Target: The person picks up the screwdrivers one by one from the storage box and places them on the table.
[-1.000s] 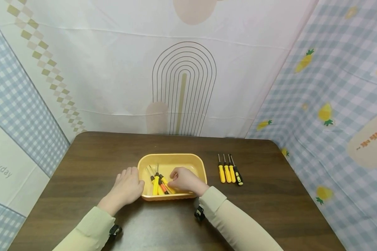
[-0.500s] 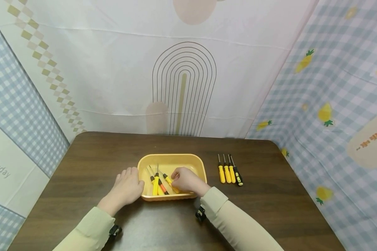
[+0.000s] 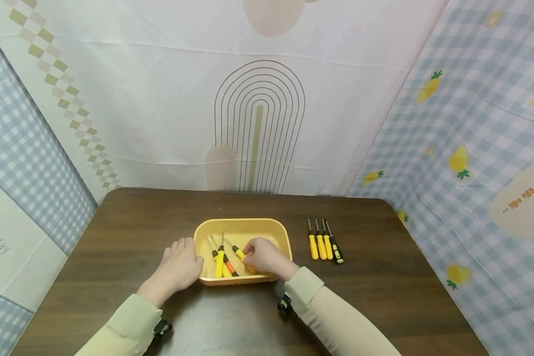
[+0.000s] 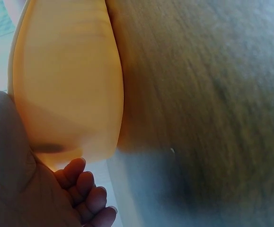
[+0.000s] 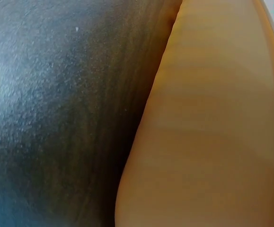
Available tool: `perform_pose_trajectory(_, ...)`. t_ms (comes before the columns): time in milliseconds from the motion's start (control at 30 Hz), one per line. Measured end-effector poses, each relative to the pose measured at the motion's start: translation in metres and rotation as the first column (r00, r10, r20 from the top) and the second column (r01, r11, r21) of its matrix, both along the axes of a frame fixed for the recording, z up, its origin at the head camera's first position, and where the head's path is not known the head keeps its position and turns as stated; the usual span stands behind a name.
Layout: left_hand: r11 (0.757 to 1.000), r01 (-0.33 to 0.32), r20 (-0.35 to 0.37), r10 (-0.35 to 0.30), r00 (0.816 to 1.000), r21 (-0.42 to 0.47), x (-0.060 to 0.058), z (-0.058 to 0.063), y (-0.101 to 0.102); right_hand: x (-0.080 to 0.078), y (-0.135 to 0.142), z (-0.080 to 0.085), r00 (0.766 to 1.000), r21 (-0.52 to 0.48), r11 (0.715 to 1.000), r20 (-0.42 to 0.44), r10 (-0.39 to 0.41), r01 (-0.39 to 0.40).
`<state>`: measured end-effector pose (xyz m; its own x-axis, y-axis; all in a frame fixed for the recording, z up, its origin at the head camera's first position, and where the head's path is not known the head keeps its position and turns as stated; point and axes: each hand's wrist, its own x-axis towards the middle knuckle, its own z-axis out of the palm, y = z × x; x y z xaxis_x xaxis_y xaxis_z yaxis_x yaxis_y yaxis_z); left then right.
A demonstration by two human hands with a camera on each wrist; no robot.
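A yellow plastic bin [image 3: 253, 229] sits on the table. My left hand [image 3: 178, 264] grips its left end; in the left wrist view the fingers [image 4: 85, 182] curl at the outside of the wall. Down inside the bin, my right hand [image 3: 267, 256] pinches a yellow screwdriver [image 3: 238, 252] by its handle, partly hidden under the fingers. To its left lie several more screwdrivers, among them a yellow one [image 3: 220, 262] on top and one with an orange-and-black handle [image 3: 230, 267]. From the right wrist, only the bin's outer wall [image 5: 207, 118] and the table show; the hand is hidden.
Right of the bin, several screwdrivers lie side by side, shafts pointing away: yellow ones [image 3: 321, 247] and a black-and-yellow one [image 3: 336, 251] at the end. The dark wooden table [image 3: 365, 291] meets a patterned cloth [image 3: 169, 123] at its back edge.
My right hand has shifted slightly right, and the screwdriver in its fingers has slid apart from the pile. The left hand has stayed on the bin's end.
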<state>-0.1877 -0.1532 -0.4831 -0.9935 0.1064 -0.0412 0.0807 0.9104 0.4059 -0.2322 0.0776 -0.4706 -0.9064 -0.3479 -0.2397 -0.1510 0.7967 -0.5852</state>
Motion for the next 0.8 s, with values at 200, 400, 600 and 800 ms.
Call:
perform_pose_trajectory(200, 1.000, 0.002, -0.007, -0.002, 1.000, 0.001, 0.000, 0.001, 0.000, 0.000, 0.004, 0.005, 0.998, 0.003, 1.000, -0.052, 0.027, -0.027)
perform_pose_trajectory(400, 1.000, 0.003, -0.014, -0.003, 1.000, 0.000, 0.000, 0.001, 0.000, -0.003, 0.013, 0.010, 0.996, -0.064, 0.997, -0.079, 0.042, -0.047)
perform_pose_trajectory(600, 1.000, 0.002, -0.010, -0.002, 1.000, -0.002, 0.000, 0.001, 0.000, -0.004, 0.029, 0.024, 0.991, -0.141, 0.986, -0.113, 0.068, -0.084)
perform_pose_trajectory(800, 1.000, 0.004, -0.015, -0.004, 1.000, -0.004, 0.001, 0.002, 0.000, -0.007, 0.050, 0.041, 0.990, -0.197, 0.980, -0.144, 0.006, -0.035)
